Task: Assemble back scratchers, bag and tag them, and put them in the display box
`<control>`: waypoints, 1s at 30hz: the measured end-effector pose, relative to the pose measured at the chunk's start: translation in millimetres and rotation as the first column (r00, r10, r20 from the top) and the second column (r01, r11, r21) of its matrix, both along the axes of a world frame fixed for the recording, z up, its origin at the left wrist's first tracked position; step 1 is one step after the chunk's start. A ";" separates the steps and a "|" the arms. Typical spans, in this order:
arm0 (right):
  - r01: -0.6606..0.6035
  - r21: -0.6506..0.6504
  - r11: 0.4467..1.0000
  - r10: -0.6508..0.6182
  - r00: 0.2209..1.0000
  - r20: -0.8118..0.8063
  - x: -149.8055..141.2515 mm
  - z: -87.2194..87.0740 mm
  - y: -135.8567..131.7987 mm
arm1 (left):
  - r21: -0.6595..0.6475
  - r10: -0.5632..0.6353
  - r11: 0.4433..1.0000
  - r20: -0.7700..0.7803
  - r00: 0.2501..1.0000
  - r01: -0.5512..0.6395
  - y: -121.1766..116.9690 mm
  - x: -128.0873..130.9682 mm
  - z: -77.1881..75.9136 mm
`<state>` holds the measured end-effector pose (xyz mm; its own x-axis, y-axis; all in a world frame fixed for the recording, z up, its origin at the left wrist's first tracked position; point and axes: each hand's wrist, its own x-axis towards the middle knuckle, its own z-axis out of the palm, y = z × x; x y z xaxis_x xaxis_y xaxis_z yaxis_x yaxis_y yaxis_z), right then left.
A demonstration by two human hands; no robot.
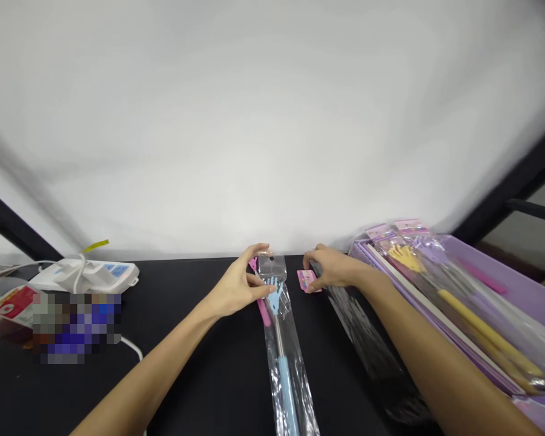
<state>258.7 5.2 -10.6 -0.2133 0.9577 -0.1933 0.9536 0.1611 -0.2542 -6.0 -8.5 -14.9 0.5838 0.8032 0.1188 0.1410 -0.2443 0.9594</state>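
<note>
My left hand (238,286) pinches the top of a clear plastic sleeve (284,357) on the black table (200,375). Inside the sleeve lies a metal back scratcher with a light blue hand-shaped head (273,293) and a blue handle (287,393). A pink stick (263,312) shows beneath my left fingers. My right hand (333,269) curls around a small pink card (307,280) at the top of a second, dark-looking plastic sleeve (363,345). Nothing shows inside that sleeve.
A purple tray (504,284) at the right holds several bagged back scratchers, one yellow. At the left stand a white power strip (84,275) with a cord, and a pixelated object (75,327). A white wall (272,127) rises behind the table.
</note>
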 end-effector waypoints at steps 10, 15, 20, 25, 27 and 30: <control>-0.001 -0.020 1.000 0.000 0.999 -0.046 2.2 -3.6 3.0 | -0.025 -0.014 1.000 -0.035 0.999 0.013 -1.0 1.3 -5.1; -0.063 0.007 0.998 0.063 0.994 -0.084 -1.3 -0.5 1.9 | -0.014 -0.019 1.000 -0.032 0.999 0.019 -0.8 1.3 -5.0; -0.104 -0.054 0.993 0.090 0.973 -0.214 -9.2 13.0 -4.3 | 0.000 -0.012 1.000 -0.045 0.999 0.012 0.5 0.7 -7.0; -0.171 0.040 0.985 0.171 0.881 -0.442 -19.2 39.8 -15.6 | 0.008 0.001 1.000 -0.057 0.998 0.000 0.5 -0.1 -8.1; -0.148 0.150 0.978 0.204 0.842 -0.500 -24.4 50.8 -20.8 | 0.013 -0.003 1.000 -0.046 0.999 0.004 0.1 0.0 -7.2; -0.087 0.244 0.966 0.211 0.813 -0.543 -33.8 62.3 -28.1 | 0.015 -0.024 1.000 -0.025 0.999 0.025 -1.0 0.7 -4.9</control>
<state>224.9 -22.9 51.8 -0.3685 0.9090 0.1947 0.6146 0.3953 -0.6826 -5.2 -9.5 -19.8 0.6060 0.7869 0.1164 0.1583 -0.2627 0.9518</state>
